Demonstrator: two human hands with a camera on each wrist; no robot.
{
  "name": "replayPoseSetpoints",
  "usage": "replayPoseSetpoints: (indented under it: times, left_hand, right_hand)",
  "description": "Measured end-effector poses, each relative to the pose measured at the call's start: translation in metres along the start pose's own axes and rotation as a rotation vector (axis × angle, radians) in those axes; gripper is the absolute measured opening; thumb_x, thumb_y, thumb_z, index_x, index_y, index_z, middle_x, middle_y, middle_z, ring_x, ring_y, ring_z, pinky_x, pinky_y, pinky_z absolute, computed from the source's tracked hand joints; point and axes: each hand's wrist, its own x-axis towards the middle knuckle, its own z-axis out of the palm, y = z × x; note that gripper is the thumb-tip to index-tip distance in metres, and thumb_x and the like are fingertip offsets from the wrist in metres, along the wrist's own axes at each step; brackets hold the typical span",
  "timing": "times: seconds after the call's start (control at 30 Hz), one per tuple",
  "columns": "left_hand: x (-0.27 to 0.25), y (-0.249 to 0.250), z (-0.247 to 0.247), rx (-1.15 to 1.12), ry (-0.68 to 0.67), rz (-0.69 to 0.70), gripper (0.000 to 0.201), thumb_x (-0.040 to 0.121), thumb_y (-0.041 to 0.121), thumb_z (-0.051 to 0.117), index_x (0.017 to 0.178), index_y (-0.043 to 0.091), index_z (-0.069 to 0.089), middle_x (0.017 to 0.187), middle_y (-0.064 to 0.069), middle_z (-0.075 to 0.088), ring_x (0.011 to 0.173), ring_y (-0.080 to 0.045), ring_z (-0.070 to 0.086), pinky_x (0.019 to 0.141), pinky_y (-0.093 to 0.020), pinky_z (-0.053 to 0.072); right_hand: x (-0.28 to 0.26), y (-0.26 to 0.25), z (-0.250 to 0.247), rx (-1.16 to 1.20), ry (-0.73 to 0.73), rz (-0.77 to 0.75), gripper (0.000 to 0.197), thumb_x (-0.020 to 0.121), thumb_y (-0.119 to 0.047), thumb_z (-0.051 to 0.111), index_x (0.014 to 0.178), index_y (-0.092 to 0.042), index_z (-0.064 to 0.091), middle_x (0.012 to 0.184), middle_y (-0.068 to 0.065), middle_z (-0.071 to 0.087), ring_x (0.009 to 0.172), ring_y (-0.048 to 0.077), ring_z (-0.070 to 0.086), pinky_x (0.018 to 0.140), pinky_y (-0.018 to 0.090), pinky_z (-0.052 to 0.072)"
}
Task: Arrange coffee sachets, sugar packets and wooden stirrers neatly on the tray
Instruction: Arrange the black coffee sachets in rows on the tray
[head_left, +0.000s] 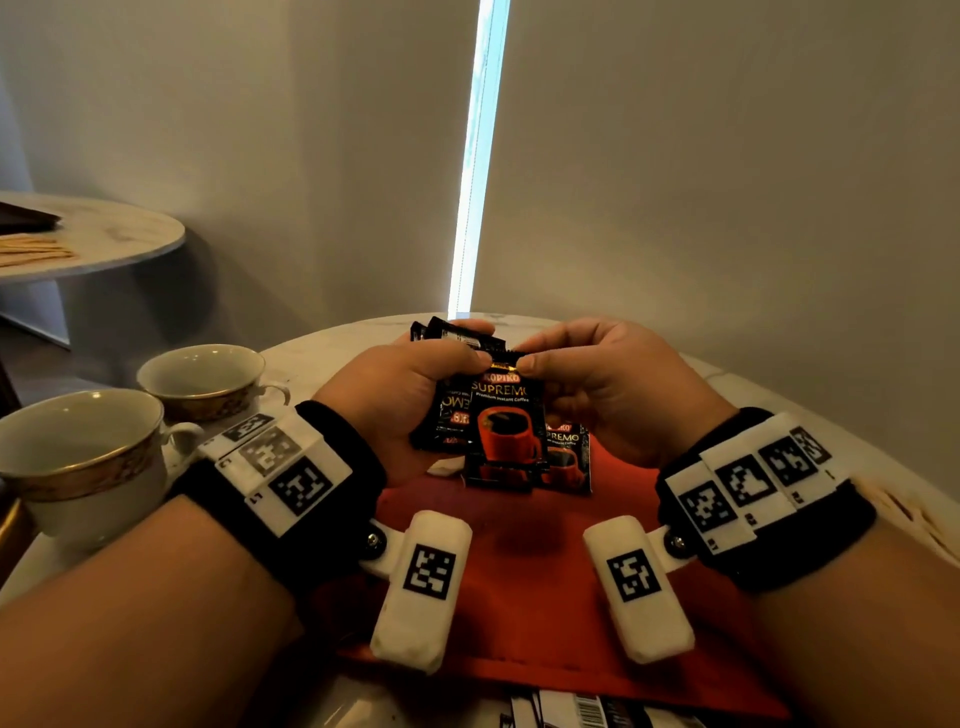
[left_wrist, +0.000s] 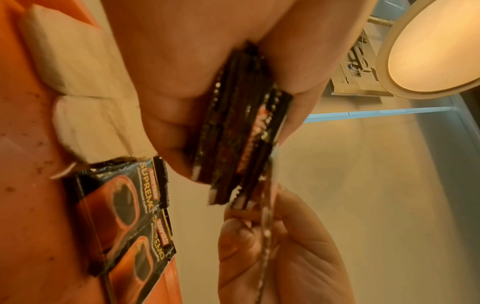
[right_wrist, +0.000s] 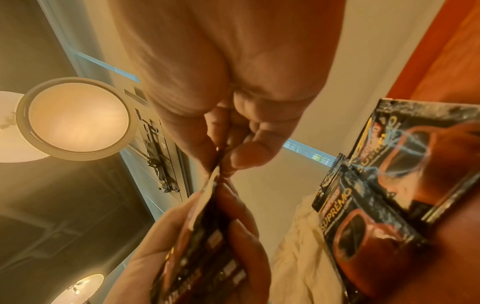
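Several sachets (head_left: 449, 410) sit gripped in the left hand (head_left: 410, 395) at frame centre, the front sachet (head_left: 506, 431) hanging long axis vertical above the tray (head_left: 519, 571), its top edge pinched by the right hand (head_left: 597, 384).

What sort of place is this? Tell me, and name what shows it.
Probably a hotel room or lounge coffee corner: gold-rimmed teacups on a round marble table, instant coffee sachets over a red tray, roller blinds behind.
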Motion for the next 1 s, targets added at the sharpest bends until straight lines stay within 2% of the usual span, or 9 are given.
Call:
replayPoseSetpoints:
  times: [0.1,0.17,0.27,0.33,0.43,0.57,0.7,0.87,1.0]
  left_hand:
    - [-0.002,0.000,0.002,0.013,0.007,0.013,0.028,0.093,-0.002,0.052,0.115,0.013,0.061,0.110,-0.029,0.068,0.085,-0.042,0.071,0.072,-0.053,0.060]
    - [-0.002,0.000,0.002,0.021,0.015,-0.004,0.022,0.094,0.004,0.055,0.113,0.013,0.061,0.107,-0.026,0.070,0.083,-0.041,0.071,0.067,-0.051,0.061]
    - [0.000,0.001,0.000,0.038,0.094,-0.009,0.007,0.097,0.014,0.055,0.102,0.016,0.060,0.094,-0.014,0.070,0.066,-0.029,0.070,0.050,-0.039,0.056]
    - [0.002,0.002,-0.002,0.073,0.164,-0.017,0.008,0.097,0.019,0.055,0.092,0.017,0.062,0.085,-0.007,0.068,0.062,-0.022,0.066,0.055,-0.033,0.052]
    - [0.001,0.002,-0.001,0.098,0.201,-0.063,0.018,0.096,0.024,0.055,0.082,0.017,0.063,0.077,-0.005,0.066,0.061,-0.021,0.062,0.062,-0.031,0.047]
    - [0.001,0.003,-0.001,0.107,0.232,-0.090,0.017,0.097,0.024,0.054,0.084,0.016,0.062,0.077,-0.005,0.065,0.065,-0.020,0.060,0.065,-0.032,0.046]
    - [0.002,0.004,-0.002,0.101,0.217,-0.121,0.017,0.096,0.027,0.055,0.090,0.014,0.062,0.075,-0.004,0.065,0.064,-0.019,0.060,0.062,-0.030,0.049]
    - [0.002,0.004,-0.002,0.112,0.221,-0.131,0.016,0.096,0.027,0.054,0.091,0.014,0.062,0.076,-0.004,0.064,0.062,-0.019,0.062,0.064,-0.031,0.048]
    - [0.002,0.003,-0.002,0.116,0.208,-0.166,0.024,0.094,0.032,0.055,0.106,0.012,0.061,0.076,-0.005,0.063,0.053,-0.020,0.065,0.053,-0.027,0.052]
  right_hand:
    - [0.001,-0.001,-0.002,-0.007,-0.012,0.013,0.013,0.086,0.006,0.065,0.084,-0.005,0.069,0.073,0.009,0.071,0.062,0.019,0.063,0.054,0.028,0.049]
    - [0.002,-0.004,-0.006,-0.011,0.001,0.023,0.013,0.086,0.005,0.065,0.084,-0.006,0.069,0.072,0.008,0.071,0.060,0.018,0.063,0.052,0.027,0.047]
    - [0.008,-0.007,-0.023,-0.006,0.091,0.043,0.012,0.088,0.003,0.065,0.086,-0.008,0.069,0.068,0.004,0.070,0.053,0.013,0.057,0.042,0.022,0.040]
    - [0.012,-0.004,-0.037,-0.001,0.171,0.073,0.012,0.089,0.004,0.064,0.087,-0.008,0.068,0.065,0.002,0.067,0.049,0.011,0.051,0.039,0.020,0.035]
    - [0.017,0.012,-0.050,-0.020,0.228,0.151,0.014,0.091,0.006,0.060,0.086,-0.007,0.064,0.063,0.004,0.060,0.045,0.009,0.046,0.037,0.020,0.034]
    - [0.019,0.031,-0.057,-0.097,0.196,0.295,0.011,0.090,0.005,0.060,0.088,-0.005,0.064,0.062,0.006,0.057,0.042,0.010,0.049,0.038,0.021,0.037]
    - [0.018,0.035,-0.059,-0.195,0.144,0.374,0.007,0.088,0.001,0.065,0.089,-0.005,0.067,0.068,0.007,0.064,0.052,0.014,0.056,0.043,0.024,0.043]
    - [0.018,0.038,-0.058,-0.301,0.141,0.383,0.006,0.086,-0.001,0.070,0.092,-0.004,0.069,0.079,0.012,0.067,0.056,0.016,0.060,0.048,0.028,0.046]
    - [0.019,0.041,-0.055,-0.363,0.158,0.355,0.006,0.086,0.000,0.071,0.089,-0.005,0.072,0.091,0.019,0.071,0.057,0.016,0.057,0.048,0.027,0.042]
